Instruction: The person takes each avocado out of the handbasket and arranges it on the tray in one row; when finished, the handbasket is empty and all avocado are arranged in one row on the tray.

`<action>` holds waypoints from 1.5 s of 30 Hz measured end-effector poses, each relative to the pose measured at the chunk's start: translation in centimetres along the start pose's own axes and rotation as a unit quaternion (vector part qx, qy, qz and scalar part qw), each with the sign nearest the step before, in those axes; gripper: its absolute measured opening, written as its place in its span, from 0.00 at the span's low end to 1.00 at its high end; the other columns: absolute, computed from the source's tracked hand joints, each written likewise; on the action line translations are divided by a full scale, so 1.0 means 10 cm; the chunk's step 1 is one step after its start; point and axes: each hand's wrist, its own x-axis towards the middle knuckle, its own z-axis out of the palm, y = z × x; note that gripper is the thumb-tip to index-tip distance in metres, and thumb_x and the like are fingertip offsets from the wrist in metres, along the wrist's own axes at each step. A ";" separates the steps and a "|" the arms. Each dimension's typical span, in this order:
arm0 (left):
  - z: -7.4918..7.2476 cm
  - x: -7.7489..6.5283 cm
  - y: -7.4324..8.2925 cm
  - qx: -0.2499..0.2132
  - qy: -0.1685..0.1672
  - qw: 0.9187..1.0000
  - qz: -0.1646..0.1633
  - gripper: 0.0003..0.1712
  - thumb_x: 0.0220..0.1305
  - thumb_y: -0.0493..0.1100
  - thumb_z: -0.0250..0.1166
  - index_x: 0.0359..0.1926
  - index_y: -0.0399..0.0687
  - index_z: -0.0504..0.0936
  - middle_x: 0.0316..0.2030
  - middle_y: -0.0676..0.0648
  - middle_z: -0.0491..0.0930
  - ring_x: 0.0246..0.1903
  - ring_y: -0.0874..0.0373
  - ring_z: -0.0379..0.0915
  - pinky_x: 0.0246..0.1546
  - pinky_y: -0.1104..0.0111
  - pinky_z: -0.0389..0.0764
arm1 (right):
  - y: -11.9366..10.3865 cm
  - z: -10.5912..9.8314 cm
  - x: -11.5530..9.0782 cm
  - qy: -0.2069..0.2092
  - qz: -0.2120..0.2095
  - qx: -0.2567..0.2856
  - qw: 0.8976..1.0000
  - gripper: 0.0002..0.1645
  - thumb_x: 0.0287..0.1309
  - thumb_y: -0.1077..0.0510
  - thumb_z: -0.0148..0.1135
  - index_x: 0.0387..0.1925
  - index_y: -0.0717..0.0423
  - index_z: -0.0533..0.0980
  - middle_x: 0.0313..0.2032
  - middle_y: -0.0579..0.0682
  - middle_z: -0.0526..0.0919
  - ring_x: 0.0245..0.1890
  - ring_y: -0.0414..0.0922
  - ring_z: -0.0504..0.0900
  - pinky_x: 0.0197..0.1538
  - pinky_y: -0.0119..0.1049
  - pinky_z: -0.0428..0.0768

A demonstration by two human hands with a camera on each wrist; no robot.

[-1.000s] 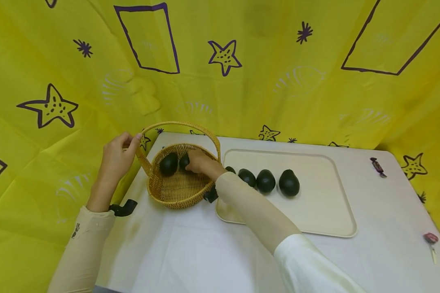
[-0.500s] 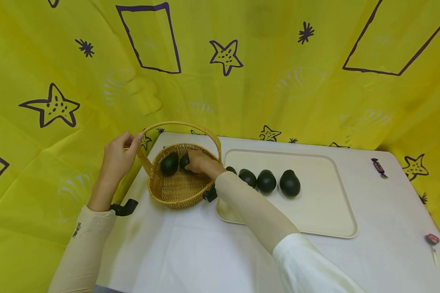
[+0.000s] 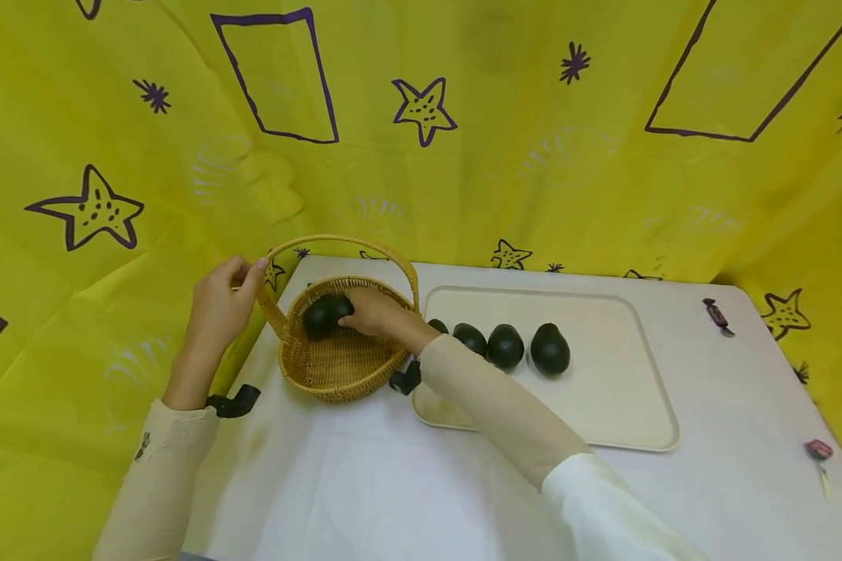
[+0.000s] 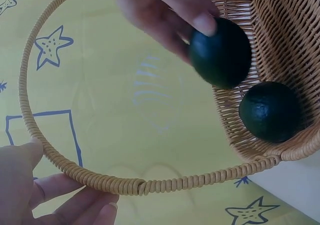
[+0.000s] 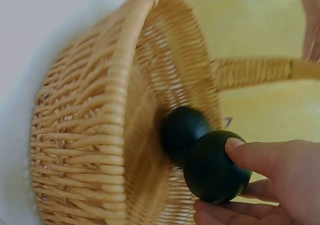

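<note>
My left hand grips the arched handle of a round wicker basket, with thumb and fingers around the handle's left side. Inside the basket, my right hand holds a dark green avocado between thumb and fingers. A second avocado lies in the basket against the wicker wall. The held one overlaps it in the head and right wrist views, while the left wrist view shows the two side by side. Part of the held avocado is hidden by my fingers.
Right of the basket lies a cream tray. Several avocados stand in a row on it, the largest avocado at the right end. A wrapped candy and a lollipop lie farther right. A yellow patterned curtain hangs behind the table.
My right hand has shifted slightly left inside the basket with its avocado, which now overlaps the other one; a gap showed between them before. My left hand keeps its grip on the handle.
</note>
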 end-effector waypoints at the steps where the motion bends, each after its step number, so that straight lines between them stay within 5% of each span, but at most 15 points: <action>1: -0.01 0.00 0.01 0.000 0.000 1.000 -0.001 0.31 0.82 0.63 0.52 0.42 0.37 0.81 0.47 0.31 0.86 0.52 0.33 0.80 0.53 0.40 0.77 | -0.01 -0.01 -0.04 0.004 -0.010 0.004 1.000 0.39 0.78 0.49 0.60 0.80 0.61 0.60 0.77 0.57 0.67 0.78 0.53 0.66 0.77 0.43 0.67; 11: -0.05 -0.05 0.01 0.001 -0.007 1.000 -0.017 0.32 0.81 0.64 0.52 0.43 0.38 0.81 0.48 0.31 0.85 0.53 0.33 0.79 0.55 0.39 0.76 | 0.03 -0.11 -0.68 0.015 -0.105 0.047 0.993 0.43 0.76 0.49 0.63 0.81 0.62 0.58 0.77 0.59 0.68 0.76 0.52 0.69 0.75 0.44 0.71; 22: -0.05 -0.05 -0.02 0.003 -0.002 1.000 -0.016 0.33 0.82 0.64 0.51 0.43 0.36 0.81 0.47 0.30 0.85 0.52 0.33 0.80 0.52 0.42 0.76 | 0.45 -0.34 -1.69 0.050 -0.133 0.094 0.985 0.42 0.76 0.48 0.64 0.82 0.55 0.59 0.75 0.55 0.70 0.69 0.50 0.77 0.71 0.48 0.75; 35: -0.06 -0.04 0.02 0.001 0.001 1.000 -0.013 0.31 0.82 0.61 0.52 0.44 0.35 0.81 0.48 0.29 0.85 0.52 0.33 0.79 0.52 0.41 0.76 | 1.68 -0.75 -2.72 0.170 0.018 0.130 0.977 0.42 0.77 0.50 0.62 0.81 0.60 0.58 0.78 0.65 0.63 0.70 0.68 0.74 0.68 0.61 0.75; 45: -0.03 -0.03 0.06 0.000 0.001 1.000 0.003 0.30 0.83 0.59 0.53 0.44 0.34 0.81 0.46 0.29 0.85 0.50 0.32 0.80 0.52 0.40 0.76 | 2.50 -0.64 -3.14 0.160 0.123 0.089 0.975 0.45 0.79 0.47 0.59 0.81 0.68 0.53 0.74 0.78 0.60 0.68 0.78 0.68 0.65 0.71 0.72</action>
